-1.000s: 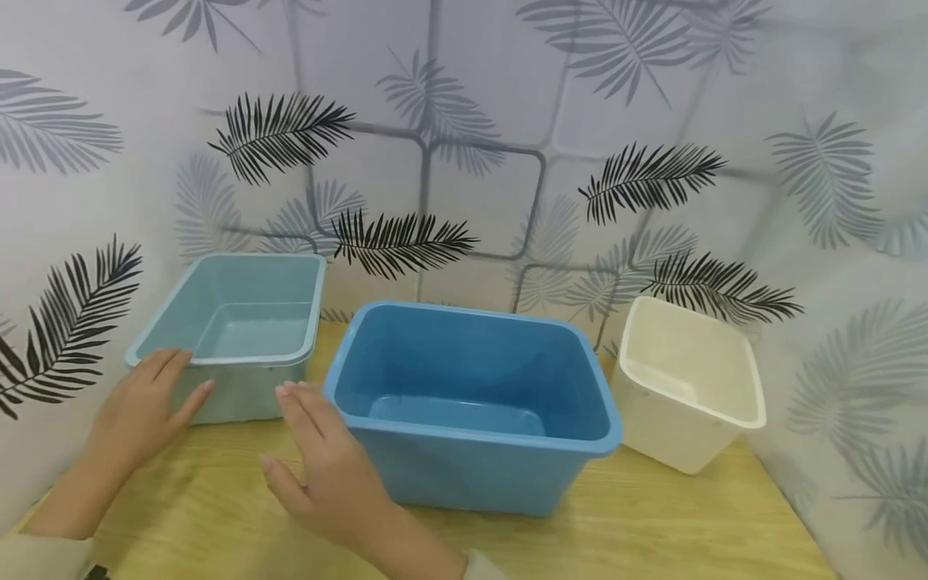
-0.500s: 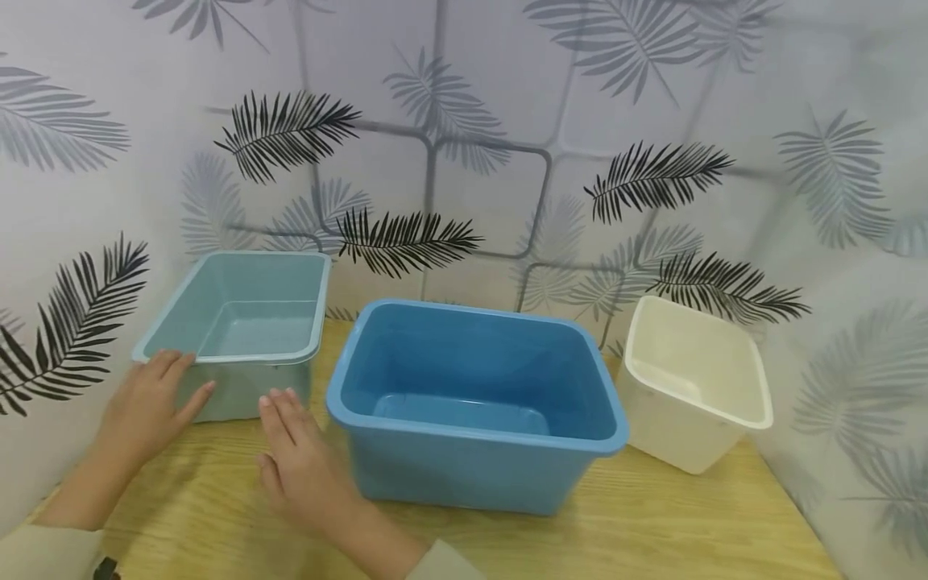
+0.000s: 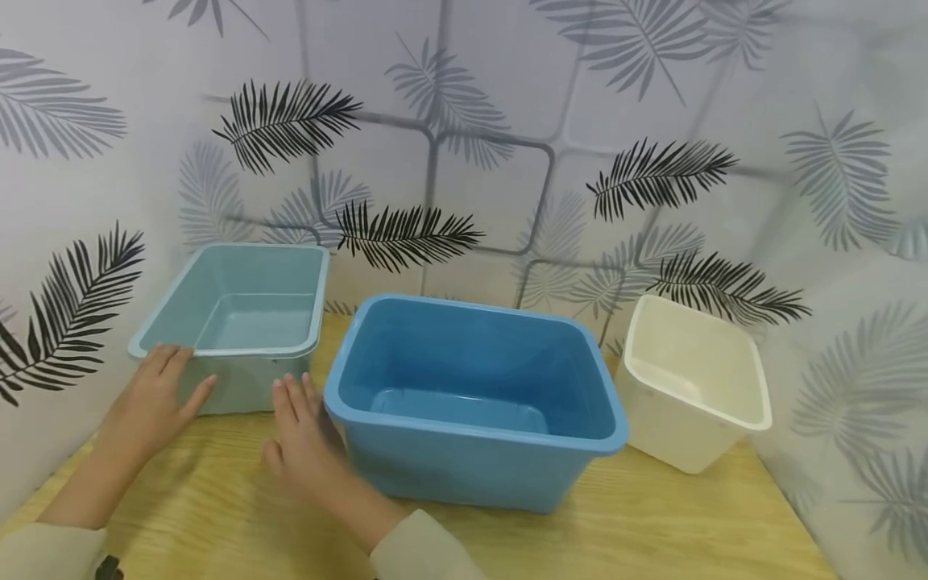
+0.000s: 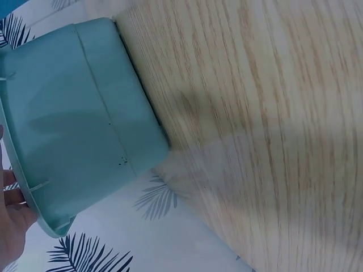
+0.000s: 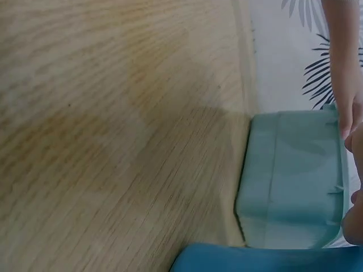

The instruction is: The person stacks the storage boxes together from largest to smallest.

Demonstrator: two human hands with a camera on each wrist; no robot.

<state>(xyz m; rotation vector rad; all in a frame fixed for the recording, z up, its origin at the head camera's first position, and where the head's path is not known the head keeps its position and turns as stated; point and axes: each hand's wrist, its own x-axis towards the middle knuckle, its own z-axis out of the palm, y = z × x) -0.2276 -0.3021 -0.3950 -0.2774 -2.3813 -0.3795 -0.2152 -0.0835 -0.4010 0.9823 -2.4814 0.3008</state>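
Note:
A pale teal plastic bin (image 3: 235, 388) sits at the left of the table against the patterned backdrop. My left hand (image 3: 148, 403) rests its fingers on the front left of its rim, thumb held apart before the front wall. In the left wrist view the fingers of that hand (image 4: 12, 232) are beside the rim of the bin (image 4: 74, 124). My right hand (image 3: 308, 451), fingers fairly straight, overlaps the bin's front right corner, just left of a larger blue bin (image 3: 464, 467). Only part of the right hand (image 5: 354, 218) shows at the right wrist view's edge.
A cream bin (image 3: 674, 427) stands right of the blue one, turned at an angle. All three bins look empty inside. The wood-grain table (image 3: 652, 524) runs up to the leaf-printed backdrop (image 3: 493, 193), which also rises along both sides.
My right hand has shifted left, then forward toward the teal bin's front right corner. The left hand stays at the rim, and the bins stand where they were.

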